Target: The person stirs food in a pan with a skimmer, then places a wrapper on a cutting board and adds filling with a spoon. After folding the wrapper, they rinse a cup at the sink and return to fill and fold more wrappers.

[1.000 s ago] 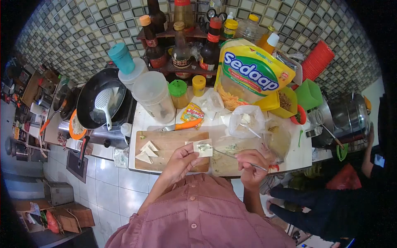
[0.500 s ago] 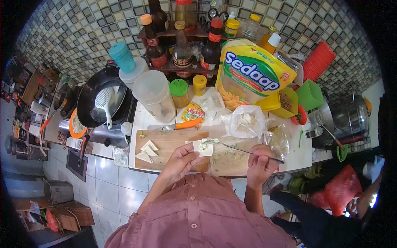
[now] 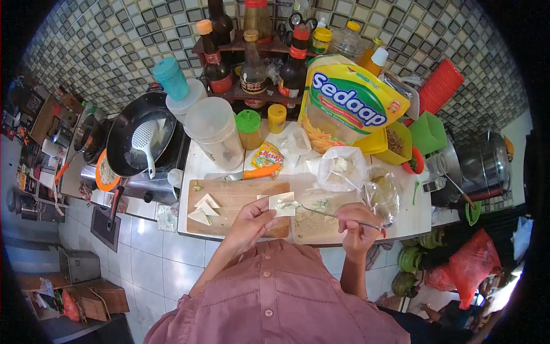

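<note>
My left hand [image 3: 252, 222] pinches a pale square pastry wrapper [image 3: 281, 212] by its left edge, above the wooden cutting board [image 3: 229, 189]. Greenish-white filling lies on the wrapper. A thin metal spoon [image 3: 329, 212] is gripped in my right hand [image 3: 358, 226]; its tip touches the filling, and its bowl is hard to make out. Several folded white triangles [image 3: 204, 209] lie on the board's left half. Right of the wrapper, a translucent container [image 3: 315, 226] has green-flecked filling smeared in it.
An orange-handled knife [image 3: 258, 172] lies behind the board, near a seasoning packet [image 3: 267, 156]. A plastic bag of white stuff [image 3: 342, 169] and a large yellow pouch [image 3: 349, 103] stand further right. At left, a black wok [image 3: 117, 123] holds a white slotted spatula [image 3: 146, 140].
The spoon's tip has lowered onto the wrapper, and filling is spread there. My right hand has shifted slightly left. At lower right, a dark-clothed leg has moved back.
</note>
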`<state>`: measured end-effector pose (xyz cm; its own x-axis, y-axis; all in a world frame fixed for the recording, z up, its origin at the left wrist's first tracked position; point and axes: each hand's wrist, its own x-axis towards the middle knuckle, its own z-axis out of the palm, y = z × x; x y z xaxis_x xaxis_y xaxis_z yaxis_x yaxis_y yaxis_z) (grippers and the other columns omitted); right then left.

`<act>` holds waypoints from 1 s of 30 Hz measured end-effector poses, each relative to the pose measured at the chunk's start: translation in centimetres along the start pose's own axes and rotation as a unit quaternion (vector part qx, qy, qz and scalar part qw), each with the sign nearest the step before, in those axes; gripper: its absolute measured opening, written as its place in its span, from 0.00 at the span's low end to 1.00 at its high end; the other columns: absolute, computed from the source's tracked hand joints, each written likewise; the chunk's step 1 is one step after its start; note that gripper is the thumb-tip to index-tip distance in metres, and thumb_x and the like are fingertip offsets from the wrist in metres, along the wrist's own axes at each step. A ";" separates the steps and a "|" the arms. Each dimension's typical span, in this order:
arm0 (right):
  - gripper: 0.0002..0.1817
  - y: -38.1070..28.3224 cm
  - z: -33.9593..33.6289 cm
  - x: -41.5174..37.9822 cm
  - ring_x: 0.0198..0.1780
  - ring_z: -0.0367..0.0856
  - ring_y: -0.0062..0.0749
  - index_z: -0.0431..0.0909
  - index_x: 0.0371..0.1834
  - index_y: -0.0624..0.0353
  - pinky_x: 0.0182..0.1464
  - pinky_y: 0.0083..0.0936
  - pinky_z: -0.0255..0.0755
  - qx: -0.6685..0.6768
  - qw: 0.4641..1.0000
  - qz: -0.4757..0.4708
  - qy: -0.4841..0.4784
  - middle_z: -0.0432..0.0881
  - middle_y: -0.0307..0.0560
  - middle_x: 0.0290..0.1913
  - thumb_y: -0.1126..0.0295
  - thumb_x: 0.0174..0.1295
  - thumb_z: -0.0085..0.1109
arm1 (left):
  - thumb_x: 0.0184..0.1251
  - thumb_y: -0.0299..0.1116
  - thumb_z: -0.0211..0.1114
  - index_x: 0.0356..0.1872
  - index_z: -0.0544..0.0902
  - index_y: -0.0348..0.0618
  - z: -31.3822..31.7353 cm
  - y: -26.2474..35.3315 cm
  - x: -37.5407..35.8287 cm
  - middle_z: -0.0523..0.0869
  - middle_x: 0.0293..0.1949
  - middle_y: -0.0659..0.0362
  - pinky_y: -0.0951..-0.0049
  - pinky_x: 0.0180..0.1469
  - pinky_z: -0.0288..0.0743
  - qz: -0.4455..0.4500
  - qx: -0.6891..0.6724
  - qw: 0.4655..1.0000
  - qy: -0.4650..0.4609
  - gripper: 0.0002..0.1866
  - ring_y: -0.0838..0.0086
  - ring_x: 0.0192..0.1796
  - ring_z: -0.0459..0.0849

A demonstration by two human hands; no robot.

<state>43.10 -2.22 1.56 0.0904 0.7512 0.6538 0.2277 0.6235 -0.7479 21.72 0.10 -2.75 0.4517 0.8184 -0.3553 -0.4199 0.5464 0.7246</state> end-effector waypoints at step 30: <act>0.03 -0.5 -0.1 -0.3 0.20 0.76 0.27 0.78 0.24 0.60 0.22 0.19 0.70 -0.063 0.996 -0.060 -0.031 0.78 0.45 0.24 0.73 0.47 0.61 | 0.64 0.20 0.48 0.54 0.67 0.30 0.4 0.4 -0.3 0.76 0.50 0.54 0.82 0.52 0.74 -0.006 -0.012 1.000 0.013 0.17 0.75 0.51 0.77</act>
<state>43.03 -2.81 1.76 -0.0033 0.6874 0.7262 0.3541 0.6800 -0.6421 21.69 0.01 -2.10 0.4368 0.8156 -0.3794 -0.4341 0.5605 0.7053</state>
